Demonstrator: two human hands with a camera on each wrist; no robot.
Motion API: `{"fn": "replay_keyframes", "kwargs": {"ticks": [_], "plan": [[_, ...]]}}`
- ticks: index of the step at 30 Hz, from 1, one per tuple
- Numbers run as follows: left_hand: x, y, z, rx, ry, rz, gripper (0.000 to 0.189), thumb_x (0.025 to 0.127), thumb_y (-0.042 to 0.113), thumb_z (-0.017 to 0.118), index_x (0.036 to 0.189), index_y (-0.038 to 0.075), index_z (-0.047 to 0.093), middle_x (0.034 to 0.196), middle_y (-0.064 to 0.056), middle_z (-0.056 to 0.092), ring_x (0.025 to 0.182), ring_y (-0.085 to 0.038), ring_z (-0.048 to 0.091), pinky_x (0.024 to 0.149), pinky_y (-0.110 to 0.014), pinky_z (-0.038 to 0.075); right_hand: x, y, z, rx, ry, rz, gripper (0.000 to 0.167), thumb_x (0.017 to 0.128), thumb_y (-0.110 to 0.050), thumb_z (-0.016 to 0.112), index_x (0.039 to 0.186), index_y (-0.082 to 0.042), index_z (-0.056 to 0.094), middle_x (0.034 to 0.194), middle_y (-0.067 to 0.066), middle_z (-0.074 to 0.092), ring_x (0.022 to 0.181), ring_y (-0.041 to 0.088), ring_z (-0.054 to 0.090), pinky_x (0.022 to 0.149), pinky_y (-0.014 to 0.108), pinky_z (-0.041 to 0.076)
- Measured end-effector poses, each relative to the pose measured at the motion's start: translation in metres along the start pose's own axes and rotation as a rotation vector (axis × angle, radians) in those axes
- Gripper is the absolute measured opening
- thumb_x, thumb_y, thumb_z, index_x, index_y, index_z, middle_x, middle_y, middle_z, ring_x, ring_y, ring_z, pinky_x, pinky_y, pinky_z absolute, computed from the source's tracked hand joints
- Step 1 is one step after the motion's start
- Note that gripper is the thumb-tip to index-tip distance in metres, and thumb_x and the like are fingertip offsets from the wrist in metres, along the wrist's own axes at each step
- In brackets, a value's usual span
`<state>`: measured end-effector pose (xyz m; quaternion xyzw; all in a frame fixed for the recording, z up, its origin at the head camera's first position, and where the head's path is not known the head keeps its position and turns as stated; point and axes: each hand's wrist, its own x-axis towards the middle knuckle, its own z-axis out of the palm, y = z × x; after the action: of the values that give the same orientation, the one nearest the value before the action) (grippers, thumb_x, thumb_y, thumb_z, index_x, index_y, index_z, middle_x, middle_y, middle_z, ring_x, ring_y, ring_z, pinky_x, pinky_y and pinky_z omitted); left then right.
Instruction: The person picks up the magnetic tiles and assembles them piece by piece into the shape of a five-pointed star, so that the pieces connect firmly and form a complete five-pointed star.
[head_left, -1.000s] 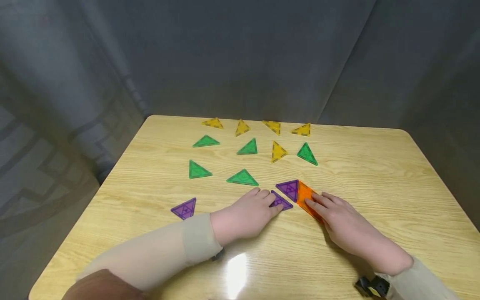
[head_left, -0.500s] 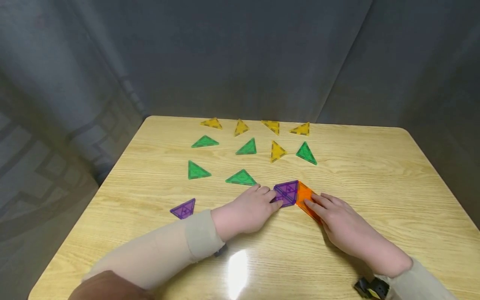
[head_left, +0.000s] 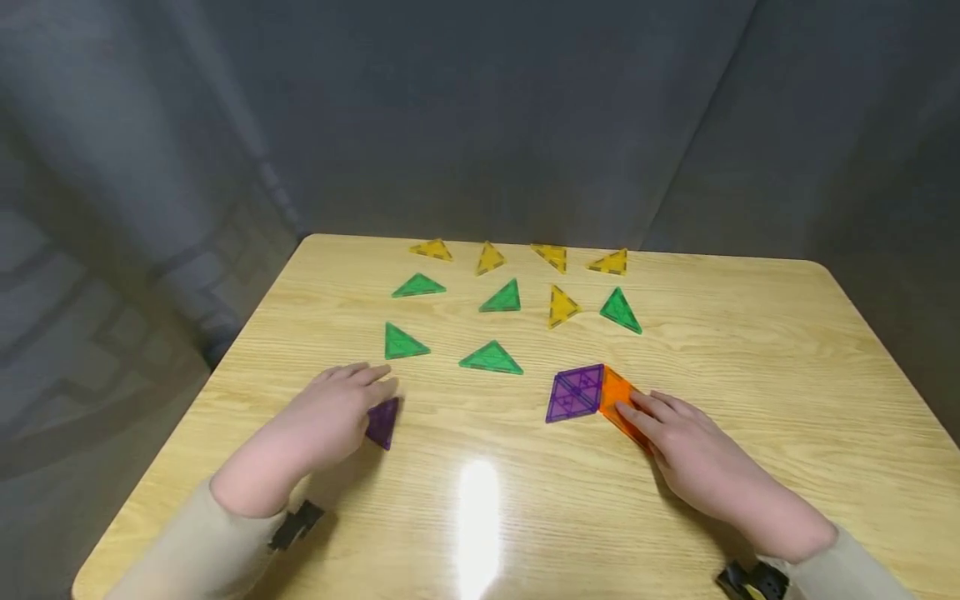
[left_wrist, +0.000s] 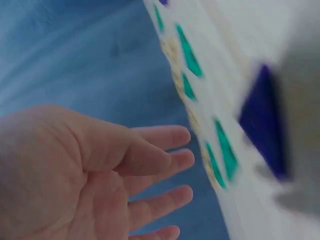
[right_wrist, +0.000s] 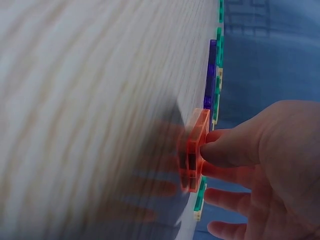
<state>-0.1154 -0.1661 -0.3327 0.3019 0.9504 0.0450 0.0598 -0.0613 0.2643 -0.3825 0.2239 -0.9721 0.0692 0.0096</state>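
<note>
My left hand (head_left: 330,421) is at the left of the table, beside a purple triangular magnetic tile (head_left: 382,422) that it partly covers in the head view. In the left wrist view its fingers are loosely spread and grip nothing; the purple tile there is blurred. With thumb and fingers my right hand (head_left: 693,446) holds an orange magnetic tile (head_left: 615,388) down flat; the hand hides part of it. Against the orange tile's left edge lie two purple triangular tiles (head_left: 576,393), joined side to side into one four-sided shape.
Several green triangular tiles (head_left: 492,357) lie spread across the middle of the wooden table (head_left: 757,333). Behind them are several yellow triangular tiles (head_left: 563,307), mostly along the far edge. A dark curtain (head_left: 510,125) hangs behind the table.
My left hand slid a purple triangle against the other purple one, let go and moved left to the single purple triangle, which now points another way. The right hand has stayed on the orange tile.
</note>
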Motion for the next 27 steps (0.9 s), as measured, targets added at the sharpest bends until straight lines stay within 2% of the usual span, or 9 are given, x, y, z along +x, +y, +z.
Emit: {"fn": "replay_keyframes", "kwargs": {"ticks": [2,5,8,11,14,18,21,27], "plan": [[-0.016,-0.01,0.005,-0.027,0.003,-0.011,0.045,0.091,-0.006,0.055,0.134,0.006,0.061,0.141,-0.016,0.053,0.128,-0.043,0.047,0.104,-0.061,0.038,-0.002,0.001,0.0,0.0,0.005,-0.003,0.048,0.091,-0.002,0.066,0.138,-0.007,0.059,0.14,0.022,0.051,0.124,0.047,0.047,0.099,0.066,0.04],[-0.032,-0.016,0.016,-0.071,0.018,0.007,0.042,0.093,-0.003,0.058,0.133,0.007,0.063,0.139,-0.014,0.056,0.124,-0.044,0.05,0.101,-0.062,0.04,-0.003,0.002,0.001,-0.002,0.016,-0.008,0.047,0.09,-0.002,0.067,0.137,-0.007,0.059,0.139,0.022,0.052,0.124,0.048,0.048,0.098,0.066,0.04],[-0.039,-0.015,0.027,-0.103,0.013,0.022,0.043,0.093,-0.003,0.057,0.134,0.008,0.063,0.14,-0.013,0.055,0.125,-0.044,0.05,0.101,-0.062,0.04,-0.002,0.002,0.001,0.0,0.023,-0.014,0.048,0.089,-0.002,0.068,0.136,-0.006,0.06,0.138,0.022,0.053,0.123,0.048,0.048,0.097,0.066,0.04],[-0.041,-0.008,0.038,-0.113,-0.012,0.031,0.049,0.092,-0.006,0.053,0.138,0.009,0.059,0.143,-0.01,0.052,0.13,-0.042,0.045,0.103,-0.061,0.038,-0.001,0.001,0.002,0.003,0.017,-0.016,0.048,0.089,-0.001,0.068,0.137,-0.006,0.059,0.139,0.023,0.052,0.123,0.049,0.048,0.097,0.067,0.04],[-0.037,0.005,0.045,-0.105,-0.015,0.096,0.051,0.093,-0.004,0.051,0.142,0.01,0.055,0.146,-0.008,0.05,0.132,-0.039,0.044,0.105,-0.059,0.037,-0.001,0.001,0.001,0.0,0.004,-0.003,0.048,0.091,-0.002,0.066,0.138,-0.006,0.058,0.14,0.023,0.051,0.123,0.048,0.048,0.098,0.066,0.04],[-0.024,0.028,0.05,-0.077,-0.011,0.227,0.047,0.097,0.002,0.049,0.143,0.011,0.054,0.148,-0.006,0.048,0.133,-0.034,0.043,0.107,-0.053,0.037,-0.002,0.002,0.001,0.002,-0.005,0.009,0.046,0.093,-0.002,0.062,0.139,-0.006,0.058,0.14,0.022,0.051,0.124,0.046,0.047,0.099,0.065,0.039],[-0.012,0.046,0.051,-0.043,-0.047,0.293,0.049,0.098,0.004,0.049,0.146,0.014,0.05,0.151,-0.003,0.044,0.136,-0.031,0.04,0.111,-0.049,0.034,-0.003,0.002,0.002,0.008,-0.006,0.014,0.046,0.093,-0.003,0.063,0.139,-0.005,0.057,0.141,0.023,0.05,0.125,0.047,0.046,0.1,0.066,0.038],[0.012,0.079,0.049,0.041,-0.11,0.416,0.056,0.096,0.008,0.052,0.15,0.02,0.045,0.156,0.001,0.036,0.143,-0.029,0.03,0.115,-0.052,0.026,-0.001,-0.002,0.001,0.008,-0.019,0.029,0.046,0.095,-0.006,0.062,0.141,-0.006,0.055,0.143,0.022,0.049,0.128,0.047,0.045,0.103,0.065,0.036]]}}
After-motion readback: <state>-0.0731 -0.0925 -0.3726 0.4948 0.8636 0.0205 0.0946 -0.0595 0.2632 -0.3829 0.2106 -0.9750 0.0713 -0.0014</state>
